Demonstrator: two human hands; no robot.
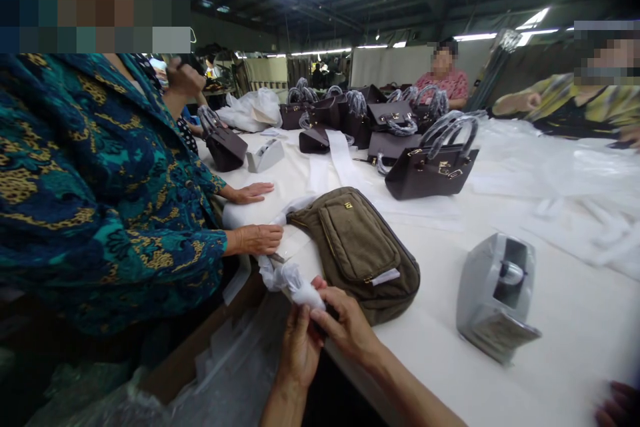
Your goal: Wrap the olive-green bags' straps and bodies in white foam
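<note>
My left hand and my right hand are both closed on a crumpled piece of white wrapping at the table's near edge. What the wrapping covers, if anything, is hidden. It trails up and left toward a co-worker's hand. Just beyond my fingers lies an olive-brown fabric bag with a zipped front pocket and a small gold badge. A white tag sticks out by the pocket's zip.
Right of the bag stands a grey tape dispenser. Farther back are several dark handbags with wrapped handles, and another dispenser. A co-worker in a patterned top stands close at left. Clear plastic sheets lie at right.
</note>
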